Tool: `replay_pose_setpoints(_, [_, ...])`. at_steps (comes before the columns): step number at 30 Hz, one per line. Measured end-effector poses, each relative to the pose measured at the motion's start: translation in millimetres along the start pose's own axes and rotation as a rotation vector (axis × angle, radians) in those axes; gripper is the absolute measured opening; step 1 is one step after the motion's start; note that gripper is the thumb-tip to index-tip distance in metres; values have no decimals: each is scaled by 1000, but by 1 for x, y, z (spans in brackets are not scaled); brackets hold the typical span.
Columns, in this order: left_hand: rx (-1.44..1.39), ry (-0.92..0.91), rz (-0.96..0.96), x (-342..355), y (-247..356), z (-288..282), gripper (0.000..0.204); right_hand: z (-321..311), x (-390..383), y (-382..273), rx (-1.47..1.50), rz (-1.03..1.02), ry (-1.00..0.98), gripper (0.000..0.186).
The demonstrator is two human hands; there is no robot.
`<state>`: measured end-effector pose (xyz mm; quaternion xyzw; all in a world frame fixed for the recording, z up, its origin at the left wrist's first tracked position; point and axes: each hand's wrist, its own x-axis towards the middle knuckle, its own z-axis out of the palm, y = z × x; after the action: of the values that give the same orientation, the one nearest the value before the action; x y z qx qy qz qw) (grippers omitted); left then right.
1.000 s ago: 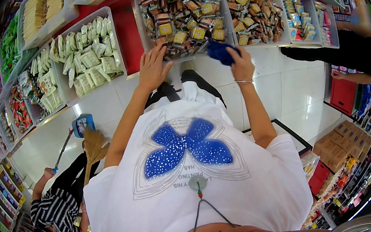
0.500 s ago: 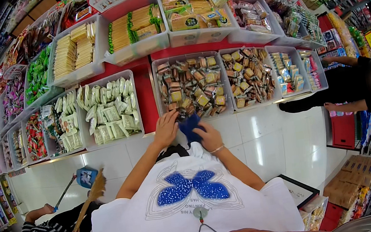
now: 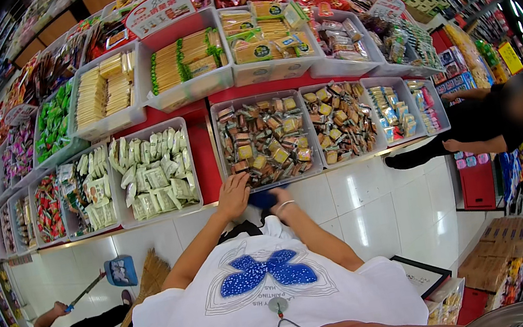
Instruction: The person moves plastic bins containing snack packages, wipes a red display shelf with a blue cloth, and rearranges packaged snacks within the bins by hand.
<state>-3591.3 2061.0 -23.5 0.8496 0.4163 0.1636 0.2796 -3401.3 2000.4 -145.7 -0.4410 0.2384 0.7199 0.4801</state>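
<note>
A dark blue cloth [image 3: 260, 199] is bunched in my right hand [image 3: 280, 202], just below the front edge of the display. Part of the cloth lies out of sight under my hands, and its folds are blurred. My left hand [image 3: 234, 196] rests, fingers stretched out, at the near left corner of a clear plastic bin [image 3: 217, 136]. That bin is filled with small wrapped brown and yellow cakes [image 3: 271, 136]. Whether the left fingertips touch the bin's wall or only the ledge, I cannot tell.
A bin of pale green packets [image 3: 153, 173] stands to the left on the red shelf [image 3: 204, 152]. Behind is a raised row of snack bins [image 3: 189, 83]. At lower left a person sweeps with a broom [image 3: 150, 278] and blue dustpan [image 3: 120, 271]; another person [image 3: 472, 125] stands right.
My right hand has moved the cloth lower and slightly left, against the display's front edge. The left hand stays by the bin corner. The sweeping person's broom and dustpan have shifted.
</note>
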Motion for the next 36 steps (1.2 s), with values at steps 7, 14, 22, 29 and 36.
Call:
replay_pose_setpoints(7, [9, 25, -5, -1, -1, 1, 37, 47, -21, 41, -151, -48, -90, 16])
replay_pose_setpoints(14, [43, 52, -2, 1, 4, 4, 38, -55, -6, -107, 70, -520, 316, 24])
replay_pose_setpoints(22, [90, 50, -35, -6, -9, 13, 39, 6, -2, -26, -16, -208, 154, 28])
replay_pose_setpoints(29, [-103, 363, -138, -29, 18, -33, 45, 91, -50, 72, -687, 216, -210, 26])
replay_pose_setpoints(36, [-583, 673, -626, -136, -34, -51, 41, 155, -99, 71, -934, 80, -218, 41])
